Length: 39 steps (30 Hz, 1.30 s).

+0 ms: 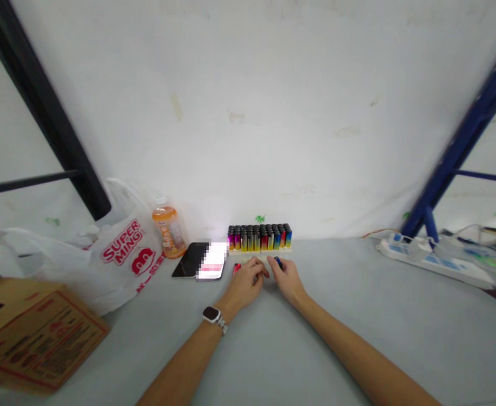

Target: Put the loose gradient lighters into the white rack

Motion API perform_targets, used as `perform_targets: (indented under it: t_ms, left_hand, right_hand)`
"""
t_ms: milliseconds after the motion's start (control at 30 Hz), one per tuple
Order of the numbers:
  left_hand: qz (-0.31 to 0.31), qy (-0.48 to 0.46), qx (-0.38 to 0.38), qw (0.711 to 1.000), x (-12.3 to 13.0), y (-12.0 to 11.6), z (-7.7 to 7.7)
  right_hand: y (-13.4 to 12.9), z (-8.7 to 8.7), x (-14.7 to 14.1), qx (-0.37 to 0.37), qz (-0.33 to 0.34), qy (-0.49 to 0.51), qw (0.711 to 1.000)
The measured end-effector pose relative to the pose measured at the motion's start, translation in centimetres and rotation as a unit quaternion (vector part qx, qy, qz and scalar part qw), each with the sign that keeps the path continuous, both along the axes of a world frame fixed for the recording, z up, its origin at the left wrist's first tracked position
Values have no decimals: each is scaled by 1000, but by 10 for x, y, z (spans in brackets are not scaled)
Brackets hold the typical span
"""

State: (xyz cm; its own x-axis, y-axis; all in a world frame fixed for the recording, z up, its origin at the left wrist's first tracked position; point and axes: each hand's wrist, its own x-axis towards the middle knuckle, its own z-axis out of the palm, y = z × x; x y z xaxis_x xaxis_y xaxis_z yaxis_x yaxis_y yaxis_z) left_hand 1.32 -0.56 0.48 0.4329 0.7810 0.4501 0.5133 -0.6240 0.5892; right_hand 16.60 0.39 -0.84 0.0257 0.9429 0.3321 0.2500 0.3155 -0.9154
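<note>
Several slim, colourful pieces with black tops, which look like lighters (257,241), stand upright in close rows on a pale base (248,252) by the wall. In front of them my left hand (248,281) rests low over the table, back up and fingers curled; whatever is inside is hidden. A red piece, probably a lighter (236,267), shows at its outer edge, and I cannot tell whether the hand grips it. Close by on the right, my right hand (285,276) is closed around a dark blue lighter (278,261), its end showing above the fingers.
Left of the rows lie a black tablet or phone (189,260) and a phone with a bright screen (212,262). Farther left are an orange drink bottle (170,231), a white plastic bag (121,265) and a cardboard box (40,338). A power strip (434,262) lies at right.
</note>
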Motion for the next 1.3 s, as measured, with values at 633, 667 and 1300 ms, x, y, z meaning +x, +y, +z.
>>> perform_targets:
  t_ms: [633,667,1300]
  left_hand:
    - [3,6,-9,1000,1,1,0]
    - [3,6,-9,1000,1,1,0]
    - [1,4,-11,1000,3,1,0]
  right_hand:
    - [-1,1,5,8,-19,-16,1000]
    - [-2,1,5,3,-13,-8,1000]
    - [-1,4,5,21,-11,-16,1000]
